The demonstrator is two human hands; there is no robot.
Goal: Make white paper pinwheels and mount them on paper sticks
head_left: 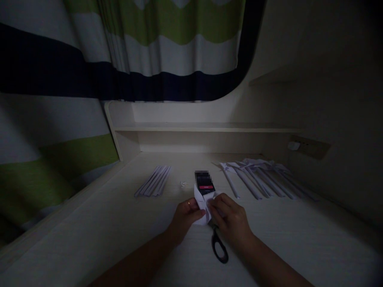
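White folded paper (201,204): left hand (183,218) grip narrow, pinching left side; right hand (231,217) grip narrow, fingertips pinching right side.

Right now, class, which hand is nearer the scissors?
Right: the right hand is close beside the scissors; the left hand is farther off, to their left.

The curtain (179,56) carries broad wavy bands of lime green, greyish white and deep navy. The table (113,239) is pale cream with a faint streaked grain; the shelf (191,127) is plain off-white. The folded paper (200,203) is white, the paper sticks (248,183) white with a lilac tinge. The phone (206,187) shows black with a pinkish-red bar. The scissors' handle (213,241) is black, the ring (188,203) gold, the wall socket panel (315,148) tan.
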